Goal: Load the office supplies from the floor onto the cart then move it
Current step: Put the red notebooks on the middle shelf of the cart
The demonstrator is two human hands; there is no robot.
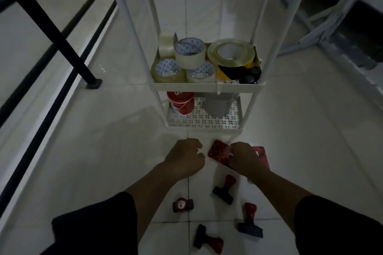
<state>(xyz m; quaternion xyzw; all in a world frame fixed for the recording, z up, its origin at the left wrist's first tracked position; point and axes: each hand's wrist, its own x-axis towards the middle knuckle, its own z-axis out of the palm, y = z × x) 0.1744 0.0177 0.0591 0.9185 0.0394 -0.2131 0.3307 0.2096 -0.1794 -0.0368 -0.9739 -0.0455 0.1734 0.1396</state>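
A white three-tier cart [209,86] stands on the pale tiled floor [83,141], just ahead of both hands. Its middle shelf is crowded with tape rolls: a clear roll [166,46] upright at the back left corner, a white roll [190,53] stacked on two more along the front edge [167,70] [200,73], and a large clear roll [231,51] lying on a yellow-and-black hazard tape roll [232,71] at the right. Small dark round objects [251,76] sit at the shelf's front right corner; what they are is unclear. On the perforated bottom shelf a red canister [181,101] stands at the left and a grey tape roll [219,103] at the right.

On the floor in front of the cart, the right hand [243,158] grips a flat red patterned case [219,152], fingers curled over its top, the case tilted with its left end showing. The left hand [185,156] hovers just beside the case's left end with fingers curled in and nothing held.

Nearer the person, four rubber stamps with red handles lie scattered on the tiles: one [224,189] just below the case, one [183,205] to its left, one [249,220] to the right and one [207,238] closest. A black table leg [91,76] stands at the left.
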